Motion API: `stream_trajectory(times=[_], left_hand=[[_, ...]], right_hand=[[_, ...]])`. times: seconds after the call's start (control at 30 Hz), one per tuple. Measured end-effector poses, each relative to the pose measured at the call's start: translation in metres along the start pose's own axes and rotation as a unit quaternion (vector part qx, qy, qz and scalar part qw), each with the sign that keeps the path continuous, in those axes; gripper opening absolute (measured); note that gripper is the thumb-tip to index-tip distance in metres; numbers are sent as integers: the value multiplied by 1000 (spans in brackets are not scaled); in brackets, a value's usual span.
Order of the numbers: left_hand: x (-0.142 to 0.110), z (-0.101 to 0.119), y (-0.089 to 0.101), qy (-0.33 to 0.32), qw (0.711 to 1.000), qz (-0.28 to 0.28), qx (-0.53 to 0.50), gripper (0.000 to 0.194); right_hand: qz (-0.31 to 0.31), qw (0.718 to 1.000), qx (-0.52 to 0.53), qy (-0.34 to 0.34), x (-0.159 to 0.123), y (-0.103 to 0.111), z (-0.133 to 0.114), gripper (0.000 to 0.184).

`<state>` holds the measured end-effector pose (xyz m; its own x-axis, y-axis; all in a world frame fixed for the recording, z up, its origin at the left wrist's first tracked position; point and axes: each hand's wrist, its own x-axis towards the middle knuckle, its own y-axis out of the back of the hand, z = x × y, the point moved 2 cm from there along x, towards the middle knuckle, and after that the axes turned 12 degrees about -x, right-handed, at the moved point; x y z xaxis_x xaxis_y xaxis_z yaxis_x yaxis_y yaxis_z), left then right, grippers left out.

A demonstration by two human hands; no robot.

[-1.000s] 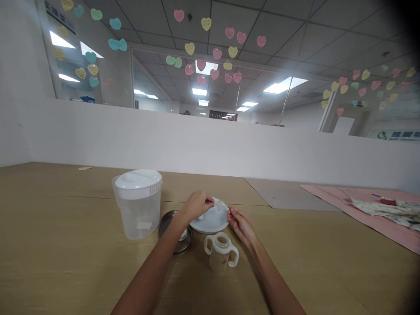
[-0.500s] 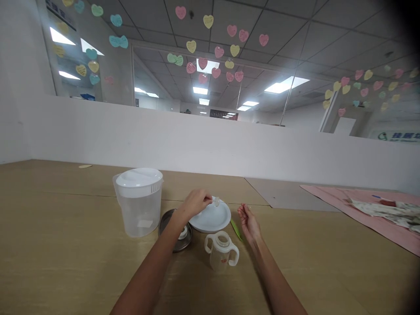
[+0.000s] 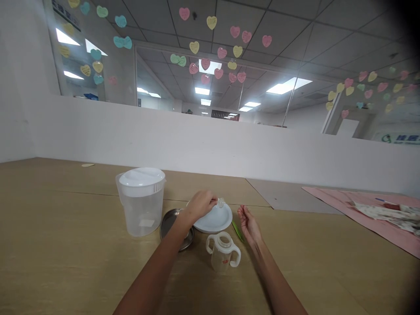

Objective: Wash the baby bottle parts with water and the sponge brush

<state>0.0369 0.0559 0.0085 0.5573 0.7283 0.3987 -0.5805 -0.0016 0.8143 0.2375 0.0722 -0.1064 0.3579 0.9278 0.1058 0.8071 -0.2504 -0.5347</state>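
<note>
My left hand point(image 3: 201, 204) hovers over the white plate point(image 3: 215, 220) and pinches a small clear silicone piece point(image 3: 221, 202) between thumb and fingers. My right hand point(image 3: 248, 224) rests on the wooden table point(image 3: 65, 245) just right of the plate, fingers loosely stretched out, holding nothing. A thin green stick point(image 3: 237, 231) lies on the table between the plate and my right hand. A clear two-handled baby cup point(image 3: 223, 253) with no lid stands in front of the plate.
A lidded translucent pitcher point(image 3: 141, 200) stands left of the plate, with a round metal dish point(image 3: 170, 223) beside it. A grey mat point(image 3: 288, 197) and a pink cloth point(image 3: 367, 210) with patterned fabric lie at the right. A white partition wall runs behind the table.
My right hand let go of the thin item it was pinching near the plate and moved right onto the table, opening. The green stick now shows beside the plate. My left hand kept its pinch.
</note>
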Motion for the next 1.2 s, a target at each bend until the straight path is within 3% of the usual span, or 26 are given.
stream_trajectory(times=[0.13, 0.33, 0.5, 0.6, 0.73, 0.93, 1.2], left_hand=[[1, 1, -7, -7, 999, -5, 36, 23], [3, 3, -16, -23, 998, -7, 59, 22], [5, 6, -24, -30, 999, -39, 19, 21], [7, 5, -26, -32, 998, -45, -21, 20], [8, 1, -23, -31, 995, -52, -74, 20], [9, -1, -22, -15, 993, -45, -104, 22], [12, -4, -16, 13, 999, -34, -39, 21]], right_hand=[[4, 998, 34, -49, -5, -5, 0, 11], [-52, 997, -8, -57, -17, -18, 4, 19], [-117, 989, -83, -46, -29, -30, 7, 24], [-120, 988, -91, -30, -30, -32, 5, 25], [-68, 995, -61, -26, -20, -21, -3, 21], [73, 997, -13, 1, 0, 6, -15, 6], [190, 980, -12, 51, 14, 41, -18, 16]])
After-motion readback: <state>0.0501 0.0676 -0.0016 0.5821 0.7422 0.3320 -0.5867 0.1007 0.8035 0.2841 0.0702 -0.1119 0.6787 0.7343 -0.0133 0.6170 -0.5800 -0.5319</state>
